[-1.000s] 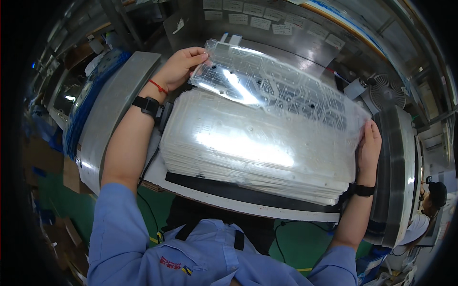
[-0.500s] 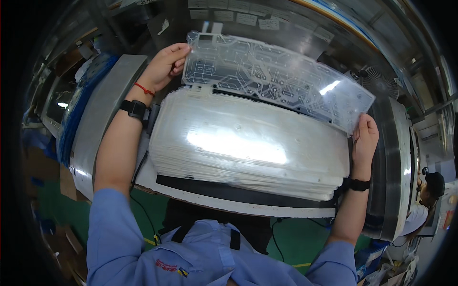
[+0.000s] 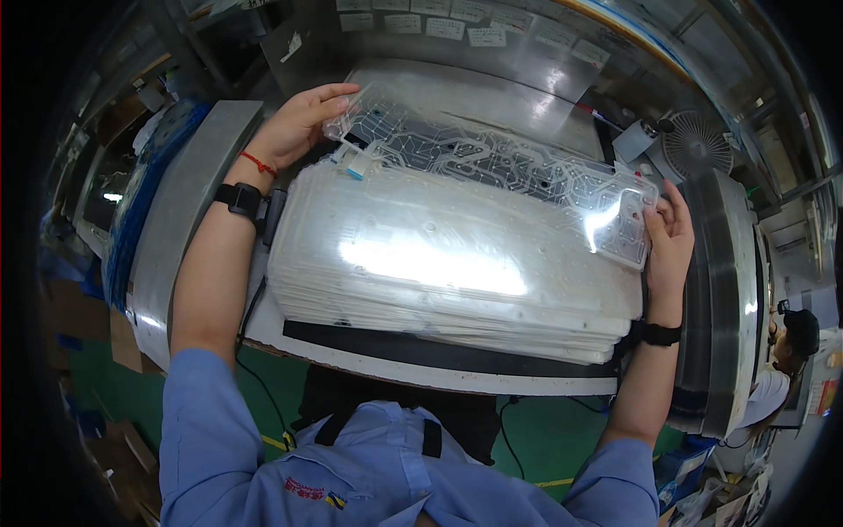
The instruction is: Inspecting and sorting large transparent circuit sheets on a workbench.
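A clear plastic membrane circuit sheet [image 3: 492, 162], printed with pale traces, spans between my two hands over the far part of a thick stack of similar clear sheets [image 3: 421, 263]. My left hand [image 3: 303, 121] pinches the sheet's far left end between thumb and fingers. At the other end, my right hand [image 3: 671, 244] grips the right edge, thumb and fingertips against it. A short tail with a blue tip [image 3: 356, 165] lies toward me at the sheet's left end, over the stack. Whether the sheet touches the stack along its whole length, I cannot tell.
The stack rests on a black mat [image 3: 386, 344] on a white-edged table [image 3: 492, 379]. Metal panels [image 3: 189, 228] flank the left side. A small fan [image 3: 696, 145] and a white bottle [image 3: 634, 140] stand at the far right. Another person [image 3: 795, 351] is beyond the right side.
The circuit sheet has turned over and come down lower; its tail, which pointed away at the top, now lies toward me. A metal surface behind it has come into view.
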The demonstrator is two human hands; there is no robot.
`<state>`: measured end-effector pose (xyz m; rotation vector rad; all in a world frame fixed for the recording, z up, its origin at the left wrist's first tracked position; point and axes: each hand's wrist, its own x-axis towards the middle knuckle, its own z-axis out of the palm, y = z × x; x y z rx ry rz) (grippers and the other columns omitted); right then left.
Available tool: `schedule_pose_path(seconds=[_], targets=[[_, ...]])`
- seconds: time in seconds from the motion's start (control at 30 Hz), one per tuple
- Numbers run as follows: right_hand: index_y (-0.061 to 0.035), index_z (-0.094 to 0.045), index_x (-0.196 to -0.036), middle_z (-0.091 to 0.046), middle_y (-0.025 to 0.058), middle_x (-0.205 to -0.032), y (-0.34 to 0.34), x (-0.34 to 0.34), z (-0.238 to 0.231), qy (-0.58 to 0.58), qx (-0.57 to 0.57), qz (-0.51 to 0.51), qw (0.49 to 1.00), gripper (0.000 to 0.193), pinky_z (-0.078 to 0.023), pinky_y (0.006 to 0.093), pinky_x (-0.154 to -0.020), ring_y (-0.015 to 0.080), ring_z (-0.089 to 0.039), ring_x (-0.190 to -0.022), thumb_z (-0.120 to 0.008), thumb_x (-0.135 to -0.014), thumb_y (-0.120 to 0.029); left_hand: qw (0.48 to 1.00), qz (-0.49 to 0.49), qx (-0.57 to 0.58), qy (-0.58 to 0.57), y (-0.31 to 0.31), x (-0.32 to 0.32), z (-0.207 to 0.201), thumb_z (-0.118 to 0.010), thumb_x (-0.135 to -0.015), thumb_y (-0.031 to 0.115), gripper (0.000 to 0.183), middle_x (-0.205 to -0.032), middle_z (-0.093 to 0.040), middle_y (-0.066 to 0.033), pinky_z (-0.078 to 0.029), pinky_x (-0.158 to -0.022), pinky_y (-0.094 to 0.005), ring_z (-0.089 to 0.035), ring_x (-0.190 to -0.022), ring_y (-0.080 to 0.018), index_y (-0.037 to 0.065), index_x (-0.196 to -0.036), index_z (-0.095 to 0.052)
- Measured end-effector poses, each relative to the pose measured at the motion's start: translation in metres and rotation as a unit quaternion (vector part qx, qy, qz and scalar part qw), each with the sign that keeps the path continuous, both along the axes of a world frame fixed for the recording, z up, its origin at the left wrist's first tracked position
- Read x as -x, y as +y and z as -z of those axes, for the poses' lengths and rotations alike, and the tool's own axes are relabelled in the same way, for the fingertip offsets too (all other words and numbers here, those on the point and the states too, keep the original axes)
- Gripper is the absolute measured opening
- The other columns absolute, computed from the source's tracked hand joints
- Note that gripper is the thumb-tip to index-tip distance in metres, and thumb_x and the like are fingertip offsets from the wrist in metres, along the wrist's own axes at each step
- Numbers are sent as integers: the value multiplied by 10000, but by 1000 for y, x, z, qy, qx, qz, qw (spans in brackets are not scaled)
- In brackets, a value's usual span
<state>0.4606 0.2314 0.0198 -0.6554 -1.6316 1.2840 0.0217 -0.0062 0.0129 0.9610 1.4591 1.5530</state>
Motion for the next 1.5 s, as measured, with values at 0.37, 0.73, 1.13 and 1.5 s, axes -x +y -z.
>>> schedule_pose_path(seconds=[0.37,0.73,1.13,1.5], targets=[[38,-464,-1252,-525,23,-934,6,-3,3,-6,-10,-12,1000,410,-403,166,-650,49,-504,-767,-566,-855,43,997,71,43,-10,-1,8,3,-501,-954,155,262,-913,-614,-6,-459,-626,-158,-552,-706,-32,36,-1187,-520],[10,-474,-1285,-549,-4,-949,5,-4,1,-112,-10,-8,994,388,-408,200,-758,65,-504,-837,-544,-927,-124,997,-33,-12,-62,-2,19,9,-466,-979,199,311,-979,-623,-35,-406,-523,-95,-458,-560,7,30,-1240,-490],[-2,-637,-1021,-614,27,-933,-1,-7,5,-303,-55,-108,945,188,-410,232,-826,108,-540,-894,-623,-869,-112,994,-72,-22,-83,0,13,7,-464,-979,236,445,-1300,-484,-185,-510,-900,-274,-541,-1136,-222,-29,-1327,-382],[6,-637,-1021,-600,42,-963,2,-10,4,-225,-99,-95,965,215,-419,225,-773,117,-544,-872,-657,-826,-80,998,-51,20,-23,-2,4,2,-448,-986,276,418,-1186,-572,-146,-523,-858,-240,-605,-996,-158,-8,-1292,-429]])
